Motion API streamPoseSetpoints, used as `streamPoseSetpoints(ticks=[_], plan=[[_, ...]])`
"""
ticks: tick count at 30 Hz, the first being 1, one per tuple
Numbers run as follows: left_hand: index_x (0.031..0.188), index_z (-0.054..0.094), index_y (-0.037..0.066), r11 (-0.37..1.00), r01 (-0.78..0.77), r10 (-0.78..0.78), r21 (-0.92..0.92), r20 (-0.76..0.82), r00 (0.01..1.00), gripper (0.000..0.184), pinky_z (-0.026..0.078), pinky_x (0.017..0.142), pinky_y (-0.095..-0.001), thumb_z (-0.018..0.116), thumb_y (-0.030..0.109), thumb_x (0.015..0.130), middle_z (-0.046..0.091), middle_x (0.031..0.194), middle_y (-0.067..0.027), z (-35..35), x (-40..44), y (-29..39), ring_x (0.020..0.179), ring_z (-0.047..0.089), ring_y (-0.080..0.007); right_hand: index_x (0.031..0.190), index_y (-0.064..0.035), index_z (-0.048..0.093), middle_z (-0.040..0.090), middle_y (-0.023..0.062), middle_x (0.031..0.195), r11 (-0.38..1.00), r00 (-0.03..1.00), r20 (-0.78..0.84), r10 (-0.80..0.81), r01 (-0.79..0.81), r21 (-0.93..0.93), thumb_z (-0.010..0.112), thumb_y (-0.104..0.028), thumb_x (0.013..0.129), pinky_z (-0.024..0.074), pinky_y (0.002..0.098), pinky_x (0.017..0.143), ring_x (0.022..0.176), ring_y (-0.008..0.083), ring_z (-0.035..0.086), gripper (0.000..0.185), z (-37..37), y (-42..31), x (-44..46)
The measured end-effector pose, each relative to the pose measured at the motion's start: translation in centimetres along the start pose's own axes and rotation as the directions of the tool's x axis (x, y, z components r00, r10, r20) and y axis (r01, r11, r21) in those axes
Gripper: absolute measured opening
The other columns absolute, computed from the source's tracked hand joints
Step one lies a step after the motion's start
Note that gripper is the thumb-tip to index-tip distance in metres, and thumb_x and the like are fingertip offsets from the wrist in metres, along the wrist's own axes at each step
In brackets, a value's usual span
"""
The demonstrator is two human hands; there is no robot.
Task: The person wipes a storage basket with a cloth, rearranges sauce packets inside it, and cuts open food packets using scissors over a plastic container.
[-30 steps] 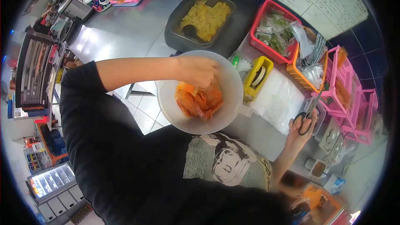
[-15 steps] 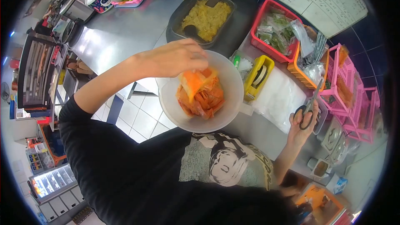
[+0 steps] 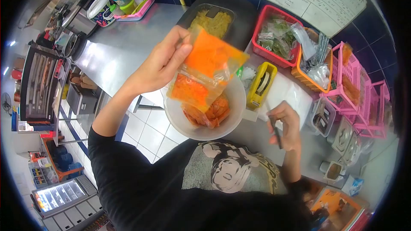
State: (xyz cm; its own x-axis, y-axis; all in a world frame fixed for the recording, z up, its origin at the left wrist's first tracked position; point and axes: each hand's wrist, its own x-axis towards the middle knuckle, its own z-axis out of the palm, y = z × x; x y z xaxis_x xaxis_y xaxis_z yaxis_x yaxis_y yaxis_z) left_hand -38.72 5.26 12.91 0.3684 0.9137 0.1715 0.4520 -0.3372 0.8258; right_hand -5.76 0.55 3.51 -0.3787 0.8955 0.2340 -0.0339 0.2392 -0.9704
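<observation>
Pinched by its upper edge in my left hand (image 3: 162,62) is a clear plastic packet with orange contents (image 3: 209,55). A second orange packet (image 3: 188,90) hangs just under it; whether the two are joined I cannot tell. Below them stands a round whitish plastic bowl (image 3: 238,110), with more orange packets (image 3: 209,117) heaped inside. My right hand (image 3: 287,124) is closed around the scissors (image 3: 276,133), to the right of the bowl. The scissors are blurred, and their blades are hard to make out.
Behind the bowl is a dark tub of yellowish food (image 3: 220,22). A yellow tape dispenser (image 3: 262,86), white plastic sheets (image 3: 289,96), a red basket (image 3: 261,53), an orange basket (image 3: 314,84) and pink baskets (image 3: 357,102) stand on the right. A steel counter (image 3: 128,38) extends left.
My left hand has lifted the orange packets out of the bowl to above it. My right hand has brought the scissors leftward, closer to the bowl.
</observation>
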Motion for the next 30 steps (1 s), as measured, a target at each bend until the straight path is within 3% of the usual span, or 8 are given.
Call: streamPoseSetpoints(ticks=[2,4,8,10,23,25,30], plan=[[0.096,0.041,0.003,0.999,0.0,-0.003,-0.052,-0.068,0.998,0.02,0.04,0.065,-0.0241,0.04,0.023,0.097,0.044,0.08,-0.0003,0.1,0.2,0.3,0.074,0.042,-0.0072,0.088,-0.0023,0.05,0.047,-0.0016,0.058,0.994,0.969,0.246,-0.018,0.044,-0.101,0.086,-0.024,0.056,0.0345,0.0223,0.05,0.053,0.0092,0.046,0.053,0.4,-1.2,1.3],[0.097,0.041,0.004,0.979,0.049,-0.067,-0.197,-0.088,0.994,0.021,0.038,0.064,-0.021,0.039,0.024,0.098,0.041,0.08,0.0028,0.2,0.4,0.4,0.075,0.039,-0.0043,0.089,-0.0024,0.05,0.048,-0.0016,0.059,0.997,0.945,0.327,-0.007,0.031,-0.067,0.084,-0.022,0.057,0.034,0.0224,0.05,0.053,0.0086,0.045,0.051,0.2,-1.4,2.3],[0.097,0.042,0.004,0.963,0.072,-0.097,-0.258,-0.082,0.992,0.02,0.036,0.062,-0.0192,0.039,0.024,0.098,0.04,0.078,0.0033,0.5,0.8,1.4,0.072,0.038,-0.0035,0.09,-0.0031,0.049,0.049,-0.0023,0.06,0.994,0.867,0.497,0.028,-0.077,0.08,0.083,-0.022,0.058,0.0333,0.0223,0.05,0.053,0.0072,0.043,0.05,0.0,-2.1,4.4],[0.097,0.041,0.005,0.977,0.116,-0.125,-0.179,-0.04,0.991,0.019,0.034,0.06,-0.0187,0.039,0.024,0.098,0.039,0.076,0.004,0.3,0.7,1.5,0.069,0.036,-0.0033,0.089,-0.0034,0.049,0.049,-0.0027,0.06,0.988,0.863,0.5,0.07,-0.129,0.084,0.083,-0.024,0.059,0.0328,0.0218,0.05,0.052,0.0065,0.043,0.051,0.2,-2.4,5.1],[0.096,0.04,0.007,0.986,0.072,-0.066,-0.153,0.04,0.997,0.017,0.033,0.057,-0.0208,0.04,0.023,0.097,0.038,0.074,0.0029,1.0,1.1,1.5,0.066,0.035,-0.0045,0.085,-0.0046,0.053,0.05,-0.0046,0.061,0.92,0.831,0.525,0.186,-0.334,0.203,0.084,-0.031,0.056,0.0307,0.0179,0.047,0.052,0.003,0.048,0.05,0.5,-2.3,7.2],[0.097,0.039,0.008,0.99,0.046,-0.034,-0.134,0.094,0.995,0.019,0.031,0.063,-0.0174,0.036,0.027,0.099,0.035,0.079,0.0054,0.9,1.1,1.4,0.071,0.032,-0.0021,0.085,-0.0044,0.053,0.05,-0.0046,0.062,0.91,0.833,0.522,0.183,-0.345,0.231,0.084,-0.031,0.055,0.0305,0.0177,0.047,0.053,0.0027,0.047,0.051,0.7,-2.1,7.2],[0.097,0.039,0.008,0.988,0.08,-0.067,-0.136,0.095,0.993,0.019,0.031,0.064,-0.0176,0.036,0.027,0.099,0.035,0.078,0.0054,1.0,1.4,2.0,0.072,0.032,-0.0016,0.085,-0.0039,0.054,0.051,-0.0046,0.063,0.899,0.833,0.526,0.171,-0.35,0.264,0.084,-0.032,0.055,0.0304,0.0177,0.047,0.054,0.002,0.047,0.052,0.5,-1.6,6.8]])
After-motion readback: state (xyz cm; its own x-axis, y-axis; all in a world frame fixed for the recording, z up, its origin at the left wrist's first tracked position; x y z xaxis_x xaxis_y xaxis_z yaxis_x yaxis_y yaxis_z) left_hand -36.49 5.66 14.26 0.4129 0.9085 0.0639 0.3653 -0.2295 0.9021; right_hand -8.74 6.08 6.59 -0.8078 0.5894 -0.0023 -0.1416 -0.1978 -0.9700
